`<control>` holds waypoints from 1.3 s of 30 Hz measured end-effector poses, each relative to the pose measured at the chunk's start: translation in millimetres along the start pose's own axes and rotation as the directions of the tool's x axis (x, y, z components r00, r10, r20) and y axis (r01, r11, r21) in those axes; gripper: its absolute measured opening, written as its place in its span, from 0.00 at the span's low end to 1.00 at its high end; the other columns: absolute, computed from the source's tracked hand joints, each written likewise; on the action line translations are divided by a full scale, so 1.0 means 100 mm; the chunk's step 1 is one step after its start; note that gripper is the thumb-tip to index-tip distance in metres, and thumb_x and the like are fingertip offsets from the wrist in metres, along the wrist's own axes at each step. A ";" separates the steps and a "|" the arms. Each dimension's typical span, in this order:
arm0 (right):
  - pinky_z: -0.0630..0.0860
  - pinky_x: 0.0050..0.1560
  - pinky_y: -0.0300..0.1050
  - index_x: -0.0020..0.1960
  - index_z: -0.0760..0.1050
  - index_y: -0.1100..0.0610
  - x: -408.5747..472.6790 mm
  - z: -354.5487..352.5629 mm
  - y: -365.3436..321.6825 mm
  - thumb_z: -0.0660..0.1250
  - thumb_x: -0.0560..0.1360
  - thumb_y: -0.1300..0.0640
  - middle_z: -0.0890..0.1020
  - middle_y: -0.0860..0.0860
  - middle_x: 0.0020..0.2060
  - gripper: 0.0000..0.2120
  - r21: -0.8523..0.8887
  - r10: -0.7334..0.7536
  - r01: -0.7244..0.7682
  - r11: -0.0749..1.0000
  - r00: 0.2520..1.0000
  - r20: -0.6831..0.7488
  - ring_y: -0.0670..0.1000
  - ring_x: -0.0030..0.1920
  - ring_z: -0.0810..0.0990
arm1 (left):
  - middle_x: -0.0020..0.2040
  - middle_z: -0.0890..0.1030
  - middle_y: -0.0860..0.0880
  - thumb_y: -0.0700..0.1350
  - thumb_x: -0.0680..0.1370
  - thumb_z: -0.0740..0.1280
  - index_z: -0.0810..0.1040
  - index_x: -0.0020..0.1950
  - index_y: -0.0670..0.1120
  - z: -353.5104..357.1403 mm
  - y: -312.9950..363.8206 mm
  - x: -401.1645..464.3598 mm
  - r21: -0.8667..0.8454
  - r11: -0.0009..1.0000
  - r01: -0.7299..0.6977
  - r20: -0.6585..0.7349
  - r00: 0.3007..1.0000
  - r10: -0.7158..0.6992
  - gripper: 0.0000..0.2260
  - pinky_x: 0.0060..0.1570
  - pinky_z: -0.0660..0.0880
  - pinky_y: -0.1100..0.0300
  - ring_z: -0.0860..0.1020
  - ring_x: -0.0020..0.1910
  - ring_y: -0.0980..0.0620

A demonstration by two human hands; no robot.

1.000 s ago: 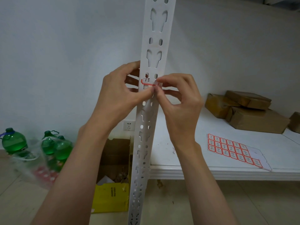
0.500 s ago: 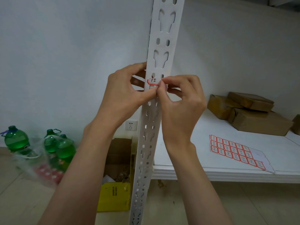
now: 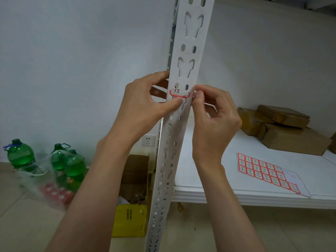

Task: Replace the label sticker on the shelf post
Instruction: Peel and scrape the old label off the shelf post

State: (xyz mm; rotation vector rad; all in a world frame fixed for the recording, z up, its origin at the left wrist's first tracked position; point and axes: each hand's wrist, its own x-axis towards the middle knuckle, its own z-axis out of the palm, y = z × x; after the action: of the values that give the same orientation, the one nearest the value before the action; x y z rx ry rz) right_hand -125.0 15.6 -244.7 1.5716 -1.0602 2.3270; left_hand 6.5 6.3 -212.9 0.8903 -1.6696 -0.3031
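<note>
Sticker sheet [image 3: 269,172] on shelf [image 3: 236,196] (right)

The white slotted shelf post [image 3: 183,110] stands between the left hand [image 3: 143,104] and the right hand [image 3: 216,115], splitting the reach. Right of it the white shelf board [image 3: 227,148] lies bare near the post; farther along it sits the sheet of red-bordered labels [image 3: 263,171], and brown cardboard parcels [image 3: 283,128] crowd the back. Left, green bottles [image 3: 60,160] in what looks like a plastic bag, an open carton [image 3: 135,171] and a yellow box [image 3: 130,221] take up the floor beside the post's foot
</note>
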 end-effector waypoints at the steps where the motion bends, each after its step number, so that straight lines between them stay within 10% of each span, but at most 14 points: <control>1: 0.78 0.47 0.31 0.52 0.83 0.56 0.00 -0.01 0.01 0.71 0.78 0.60 0.82 0.46 0.46 0.04 0.001 -0.002 0.002 1.000 1.000 0.005 0.41 0.47 0.82 | 0.61 0.81 0.57 0.53 0.73 0.75 0.76 0.70 0.52 -0.01 0.00 0.00 0.001 1.000 0.000 0.002 1.000 0.000 0.26 0.45 0.74 0.77 0.80 0.49 0.61; 10: 0.78 0.47 0.30 0.48 0.82 0.55 0.01 -0.02 0.02 0.75 0.75 0.57 0.81 0.45 0.44 0.04 -0.024 -0.022 0.023 0.999 0.997 0.069 0.44 0.46 0.82 | 0.46 0.84 0.56 0.54 0.68 0.79 0.81 0.53 0.49 -0.12 0.02 -0.02 0.047 0.998 -0.036 -0.129 0.991 0.042 0.18 0.43 0.78 0.72 0.83 0.42 0.63; 19: 0.75 0.50 0.25 0.52 0.84 0.62 -0.08 -0.01 0.05 0.75 0.74 0.61 0.79 0.47 0.47 0.07 -0.110 -0.141 0.143 0.984 0.990 0.027 0.33 0.46 0.77 | 0.47 0.83 0.55 0.53 0.70 0.79 0.78 0.51 0.50 -0.09 0.04 -0.04 0.103 0.989 -0.109 -0.128 0.984 0.122 0.15 0.43 0.79 0.72 0.83 0.42 0.61; 39: 0.75 0.47 0.25 0.47 0.82 0.59 -0.11 0.11 -0.07 0.73 0.75 0.60 0.82 0.54 0.46 0.04 -0.152 -0.017 0.015 0.988 1.000 -0.008 0.41 0.42 0.78 | 0.46 0.80 0.59 0.53 0.71 0.78 0.77 0.50 0.50 -0.02 0.07 -0.07 0.096 0.990 -0.106 -0.163 0.979 0.120 0.15 0.40 0.76 0.76 0.81 0.41 0.63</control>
State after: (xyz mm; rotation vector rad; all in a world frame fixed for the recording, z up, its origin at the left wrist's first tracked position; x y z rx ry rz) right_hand -108.4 16.5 -248.7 1.5061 -1.1874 2.1835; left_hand 6.4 16.8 -213.4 0.8573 -1.5785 -0.0755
